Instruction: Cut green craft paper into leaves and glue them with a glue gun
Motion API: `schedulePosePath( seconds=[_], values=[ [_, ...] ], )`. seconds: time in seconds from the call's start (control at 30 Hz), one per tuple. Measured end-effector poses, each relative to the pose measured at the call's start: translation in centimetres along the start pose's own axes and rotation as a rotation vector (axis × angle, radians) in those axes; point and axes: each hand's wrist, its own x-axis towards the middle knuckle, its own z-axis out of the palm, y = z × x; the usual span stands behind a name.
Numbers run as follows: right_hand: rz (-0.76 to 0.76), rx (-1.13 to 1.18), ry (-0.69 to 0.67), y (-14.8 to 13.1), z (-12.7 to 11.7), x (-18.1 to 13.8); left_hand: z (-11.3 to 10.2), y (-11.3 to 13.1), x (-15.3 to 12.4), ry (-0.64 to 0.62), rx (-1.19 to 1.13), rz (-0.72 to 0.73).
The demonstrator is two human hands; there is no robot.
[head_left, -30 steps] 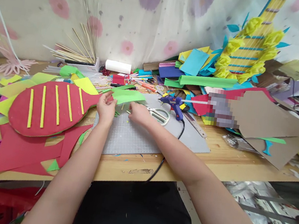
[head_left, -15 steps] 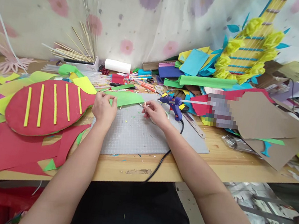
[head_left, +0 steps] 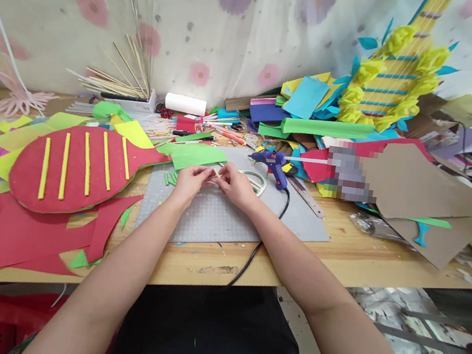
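Observation:
My left hand and my right hand meet over the grey cutting mat, fingertips pinched together. Between them is a small pale piece, mostly hidden by the fingers; its kind is unclear. White-handled scissors lie on the mat beside my right hand. Behind the hands rests a sheet of green paper. Several short green bits lie just left of my left hand. Farther left is a red, rounded cutout with yellow strips across it and a neck pointing right.
A purple glue gun stands right of my hands, its black cord running over the table edge. Near it lies a metal ruler. Brown card and a yellow flowered paper guitar occupy the right. Red paper scraps cover the left front.
My left hand has moved right and nearer, off the red cutout's neck, to join my right hand, which shifted slightly left. The short green bits and the scissors' handles now show more.

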Motion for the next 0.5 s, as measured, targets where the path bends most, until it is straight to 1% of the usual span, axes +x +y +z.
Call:
schedulePosePath(
  seconds=[0.2,0.3,0.33,0.4,0.43,0.5],
  values=[
    [-0.052,-0.022,-0.01,0.2,0.2,-0.1,0.0,0.1,0.0,-0.014,0.032,-0.008],
    [-0.032,0.022,-0.019,0.1,-0.4,0.0,-0.1,0.4,-0.1,0.012,-0.029,-0.014],
    [-0.003,0.039,-0.024,0.1,-1.1,0.0,-0.3,0.5,-0.1,0.025,-0.054,-0.01],
    [0.08,0.064,-0.063,0.4,-3.3,-0.4,-0.6,0.9,0.0,0.05,-0.082,-0.002],
    [0.121,0.08,-0.121,0.7,-4.7,-0.7,-0.7,1.1,0.0,0.06,-0.088,0.0],
    [0.208,0.098,-0.305,1.7,-8.1,-1.6,-0.9,1.3,0.1,0.073,-0.088,-0.002]
  ],
)
